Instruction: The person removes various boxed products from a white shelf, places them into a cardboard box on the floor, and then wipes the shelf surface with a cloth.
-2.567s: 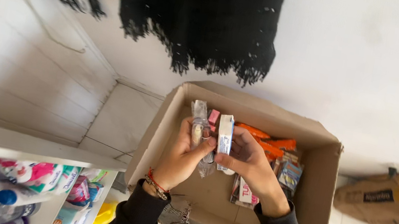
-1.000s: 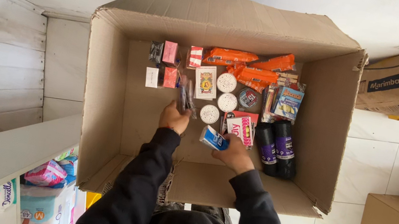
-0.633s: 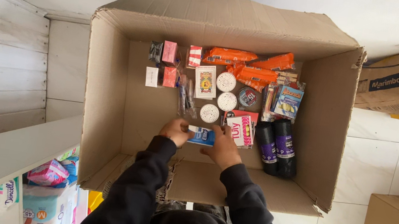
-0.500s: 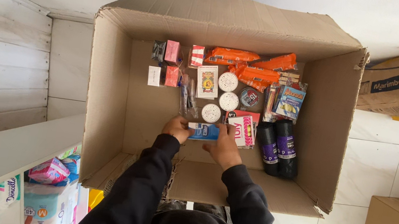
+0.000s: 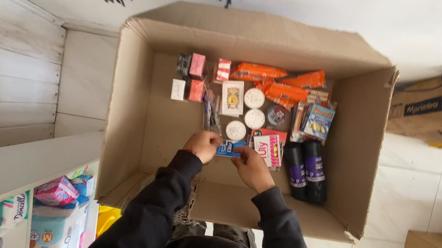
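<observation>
A small blue packet (image 5: 230, 149) with white markings, flat and rectangular, is held between both hands inside the open cardboard box (image 5: 125, 119), low on the box floor at about 6 o'clock of the contents. The left hand (image 5: 203, 145) is closed on the packet's left end; the right hand (image 5: 250, 165) is closed on its right end.

Counted contents: three white round tins (image 5: 254, 98) in a column at 12 o'clock of the packet; two dark bottles (image 5: 305, 169) with purple labels at 3 o'clock; four orange packs (image 5: 277, 82) at 1 o'clock, as far as can be told; two pink boxes (image 5: 197, 66) at 11 o'clock.
</observation>
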